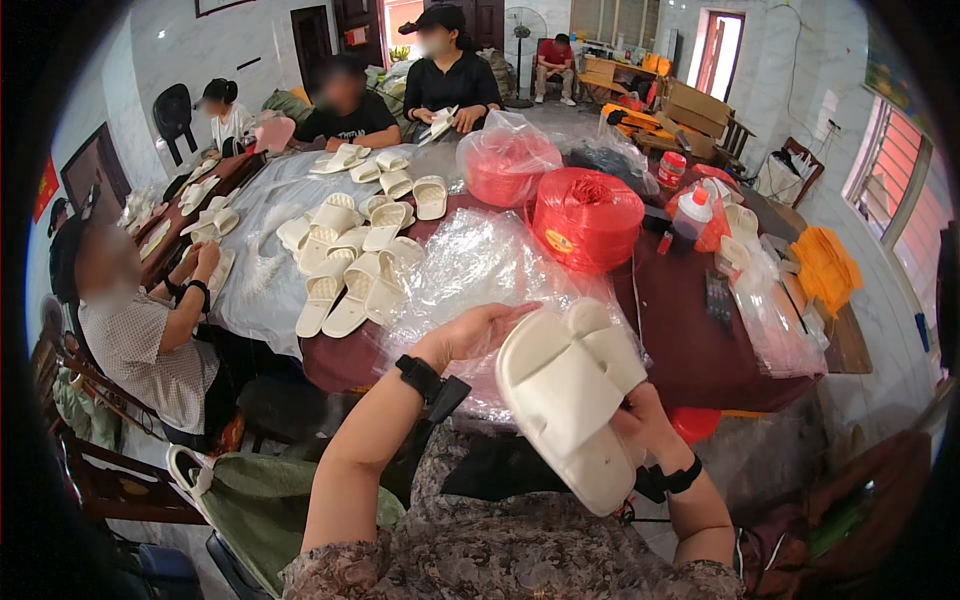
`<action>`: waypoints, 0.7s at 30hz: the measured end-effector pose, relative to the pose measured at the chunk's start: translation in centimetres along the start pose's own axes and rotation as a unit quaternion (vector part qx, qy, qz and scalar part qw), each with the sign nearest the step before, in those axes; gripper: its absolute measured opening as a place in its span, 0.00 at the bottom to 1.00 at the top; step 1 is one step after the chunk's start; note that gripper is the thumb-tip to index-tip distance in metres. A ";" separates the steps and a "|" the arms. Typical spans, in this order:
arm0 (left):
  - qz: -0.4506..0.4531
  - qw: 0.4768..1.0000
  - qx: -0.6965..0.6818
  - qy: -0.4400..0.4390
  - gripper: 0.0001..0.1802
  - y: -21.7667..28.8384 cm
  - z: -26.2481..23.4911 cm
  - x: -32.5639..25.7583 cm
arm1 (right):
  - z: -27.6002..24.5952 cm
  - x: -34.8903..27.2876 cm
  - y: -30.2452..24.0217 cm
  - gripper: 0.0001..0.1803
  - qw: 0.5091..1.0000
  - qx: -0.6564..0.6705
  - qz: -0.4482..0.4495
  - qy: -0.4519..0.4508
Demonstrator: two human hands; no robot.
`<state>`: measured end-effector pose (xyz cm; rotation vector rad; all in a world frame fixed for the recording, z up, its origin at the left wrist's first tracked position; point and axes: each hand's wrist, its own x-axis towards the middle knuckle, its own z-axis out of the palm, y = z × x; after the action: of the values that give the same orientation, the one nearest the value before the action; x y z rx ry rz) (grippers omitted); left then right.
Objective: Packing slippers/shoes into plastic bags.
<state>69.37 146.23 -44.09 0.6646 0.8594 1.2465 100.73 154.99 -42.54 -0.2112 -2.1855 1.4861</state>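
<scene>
A pair of cream slide slippers [565, 395] is tilted up in front of me, one lying across the other. My right hand [645, 420] is closed around their right side, its fingers partly hidden behind them. My left hand [480, 330] is beside the upper left edge of the slippers, fingers stretched out over clear plastic bags [450, 270]. Whether its fingertips touch the slippers or the plastic, I cannot tell. A heap of similar cream slippers [350, 260] lies on the table to the left of the bags.
Red twine rolls [585, 220] stand behind the plastic on the dark red tablecloth [685, 310]. A bottle with a red cap [692, 212] and a red-lidded jar [671, 168] are at the right. Several people sit or stand around the table. A green sack [270, 510] hangs at my left.
</scene>
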 end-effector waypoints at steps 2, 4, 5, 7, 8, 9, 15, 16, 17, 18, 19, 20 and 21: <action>-0.023 0.998 -0.058 -0.023 0.28 0.0 -0.9 0.2 | 0.2 -0.4 0.3 0.22 0.996 -0.047 -0.002 -0.071; -0.043 0.996 -0.050 -0.065 0.30 -0.2 -1.7 0.4 | 0.8 -0.1 0.2 0.22 0.979 -0.111 -0.084 -0.149; -0.045 0.996 -0.048 -0.067 0.30 -0.2 -1.5 0.4 | 1.0 -0.1 0.2 0.22 0.979 -0.112 -0.083 -0.146; -0.044 0.995 -0.039 -0.078 0.31 -0.3 -1.0 0.3 | 1.4 0.2 0.6 0.22 0.970 -0.161 -0.020 -0.183; -0.046 0.995 -0.038 -0.080 0.31 0.0 -0.5 0.1 | 1.6 0.3 0.9 0.21 0.977 -0.143 -0.041 -0.154; -0.053 0.995 -0.023 -0.082 0.30 0.4 0.1 -0.3 | 1.6 0.4 1.4 0.21 0.977 -0.143 -0.040 -0.151; 0.041 0.946 0.312 -0.078 0.29 1.1 1.3 -2.1 | 1.1 0.7 2.2 0.24 0.981 -0.191 0.026 -0.033; 0.116 0.863 0.486 -0.078 0.29 0.8 1.3 -2.2 | 1.1 0.7 2.6 0.24 0.975 -0.218 0.030 -0.025; 0.115 0.863 0.485 -0.081 0.29 0.6 2.4 -2.2 | 0.8 0.6 2.9 0.24 0.969 -0.245 0.040 -0.012; 0.149 0.739 0.657 -0.019 0.29 0.4 4.6 -2.9 | 0.8 0.6 2.8 0.24 0.968 -0.245 0.042 -0.010; 0.176 0.578 0.796 0.046 0.28 0.1 6.4 -3.5 | 1.0 0.7 2.6 0.25 0.964 -0.264 0.042 0.005; 0.201 0.548 0.811 0.028 0.29 -0.1 7.5 -3.8 | 1.2 0.9 2.3 0.25 0.958 -0.282 0.039 0.018; 0.202 0.547 0.812 0.030 0.29 -0.6 8.3 -3.9 | 1.5 1.1 2.3 0.25 0.958 -0.283 0.036 0.017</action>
<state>76.35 142.51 -39.46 2.4150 1.9409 0.4329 98.79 155.09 -44.72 -0.5050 -2.5461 0.8432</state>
